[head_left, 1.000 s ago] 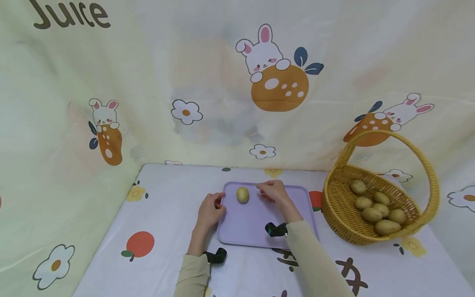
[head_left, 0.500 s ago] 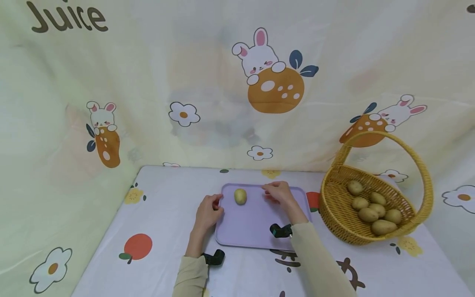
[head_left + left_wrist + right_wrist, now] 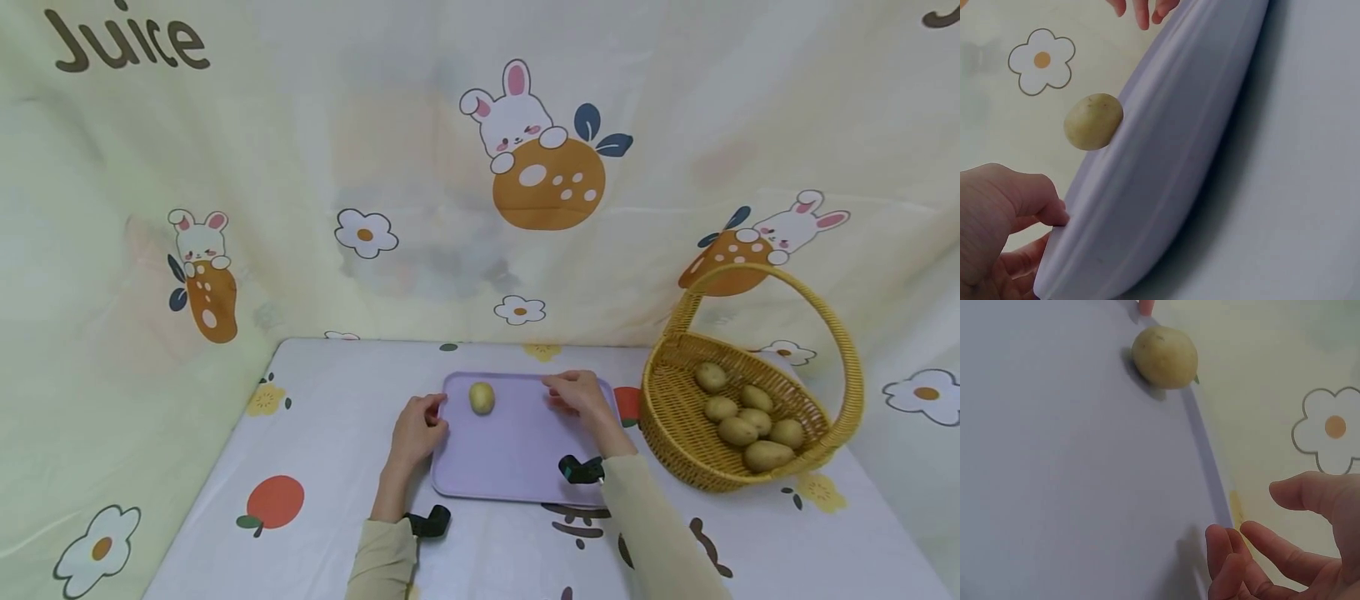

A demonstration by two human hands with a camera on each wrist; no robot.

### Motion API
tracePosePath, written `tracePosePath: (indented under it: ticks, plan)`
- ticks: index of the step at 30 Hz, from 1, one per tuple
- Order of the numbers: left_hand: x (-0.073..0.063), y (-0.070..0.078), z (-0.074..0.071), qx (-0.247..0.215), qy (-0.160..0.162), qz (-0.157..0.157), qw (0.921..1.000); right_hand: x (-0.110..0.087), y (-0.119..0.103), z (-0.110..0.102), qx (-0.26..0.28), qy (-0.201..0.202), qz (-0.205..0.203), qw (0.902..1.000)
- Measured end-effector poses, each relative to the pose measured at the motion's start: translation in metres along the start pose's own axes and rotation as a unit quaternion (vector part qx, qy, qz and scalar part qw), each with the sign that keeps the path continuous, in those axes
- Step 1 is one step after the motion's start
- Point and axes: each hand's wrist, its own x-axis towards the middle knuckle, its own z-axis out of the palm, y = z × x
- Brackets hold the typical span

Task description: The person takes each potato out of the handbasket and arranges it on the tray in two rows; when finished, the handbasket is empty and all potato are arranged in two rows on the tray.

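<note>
A lilac tray (image 3: 517,450) lies on the table with one small potato (image 3: 482,398) near its far left corner. At the tray's left edge is my left hand (image 3: 414,429). In the left wrist view that hand (image 3: 997,231) has a fingertip over the rim and other fingers partly hidden behind it, gripping the edge. My right hand (image 3: 583,400) hovers by the far right part of the tray, holding nothing. The right wrist view shows the thumb of this hand (image 3: 1297,550) apart from its loosely bent fingers, near the far rim; the potato (image 3: 1165,357) lies farther along that rim.
A yellow wicker basket (image 3: 675,454) with a tall arched handle stands right of the tray, several potatoes (image 3: 738,431) inside it. A printed white cloth (image 3: 337,467) covers the table. Hanging printed cloth (image 3: 420,150) closes off the back and sides.
My right hand has moved right along the tray's far side, away from the potato. My left hand stays at the tray's left edge, and the head view has shifted slightly.
</note>
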Motion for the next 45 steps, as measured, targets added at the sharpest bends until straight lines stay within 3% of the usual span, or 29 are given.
tracePosePath:
  ticks: [17, 27, 41, 45]
  plan:
    - [0.000, 0.001, -0.001, -0.005, -0.006, -0.012, 0.9999, 0.004, 0.009, -0.034, -0.015, 0.012, 0.000, 0.9998]
    - [0.000, 0.002, 0.000, -0.004, -0.007, -0.016, 0.9998, -0.001, 0.002, -0.050, -0.026, 0.020, -0.026, 0.9991]
    - [-0.001, -0.001, 0.001, -0.002, -0.005, -0.010, 0.9999, -0.013, -0.019, -0.088, -0.033, 0.021, -0.079, 0.9961]
    - [-0.002, 0.000, 0.001, -0.003, -0.008, -0.012, 0.9999, -0.015, -0.021, -0.099, -0.020, 0.023, -0.077, 0.9966]
